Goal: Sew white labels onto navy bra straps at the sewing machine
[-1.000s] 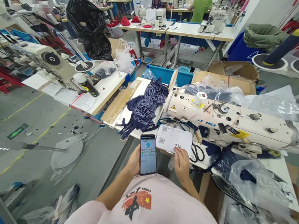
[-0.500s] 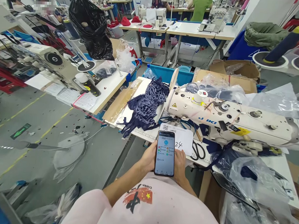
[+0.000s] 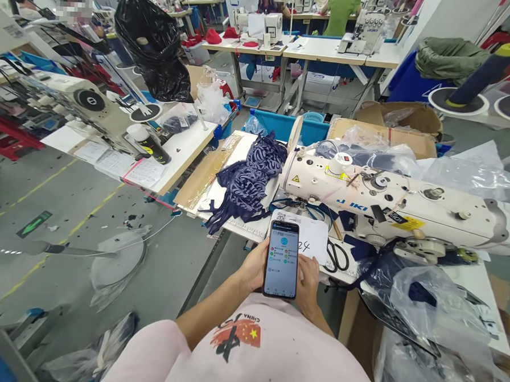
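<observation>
Black smartphone [image 3: 281,258] sits upright between both hands, long axis pointing away from me. Left hand [image 3: 255,266] fingers wrap its edge; right hand [image 3: 308,276] fingers curl at the other edge. White paper slip [image 3: 312,242] lies just beyond, on the worktop [image 3: 481,288].

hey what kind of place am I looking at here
Most likely a garment factory sewing floor. An industrial sewing machine sits on the worktable beside a pile of navy patterned fabric, more sewing stations line the back, and the left hand holds a phone.
</observation>
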`<state>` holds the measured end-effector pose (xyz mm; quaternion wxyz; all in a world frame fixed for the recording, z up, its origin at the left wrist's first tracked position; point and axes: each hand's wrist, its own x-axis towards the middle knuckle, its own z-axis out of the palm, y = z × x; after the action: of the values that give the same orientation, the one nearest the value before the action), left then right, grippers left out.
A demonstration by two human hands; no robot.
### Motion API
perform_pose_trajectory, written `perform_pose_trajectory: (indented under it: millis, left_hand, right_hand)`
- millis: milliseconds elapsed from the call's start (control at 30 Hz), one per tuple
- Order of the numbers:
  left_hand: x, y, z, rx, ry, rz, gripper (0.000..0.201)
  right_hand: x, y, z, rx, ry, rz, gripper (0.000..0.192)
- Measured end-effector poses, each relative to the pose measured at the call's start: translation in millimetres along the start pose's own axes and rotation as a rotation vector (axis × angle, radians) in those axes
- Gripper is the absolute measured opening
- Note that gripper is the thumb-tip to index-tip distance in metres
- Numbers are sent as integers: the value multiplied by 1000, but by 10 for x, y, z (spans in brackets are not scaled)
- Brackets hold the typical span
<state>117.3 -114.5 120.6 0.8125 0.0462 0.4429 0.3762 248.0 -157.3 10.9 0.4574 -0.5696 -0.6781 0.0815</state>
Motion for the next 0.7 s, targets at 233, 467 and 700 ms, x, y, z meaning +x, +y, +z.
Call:
perform_pose_trajectory:
  millis: [233,467,700]
  left_hand:
    - [-19,-50,-25,60,-53,4,36]
    - [-7,-72,-87,47,-52,1,36]
    - [-91,-22,-59,68,-51,44,32]
  right_hand:
    - [382,-186,-288,56,-71,-157,46]
    - [443,-268,-287,118,-43,-165,46]
    - [295,-168,-253,210,54,28,34]
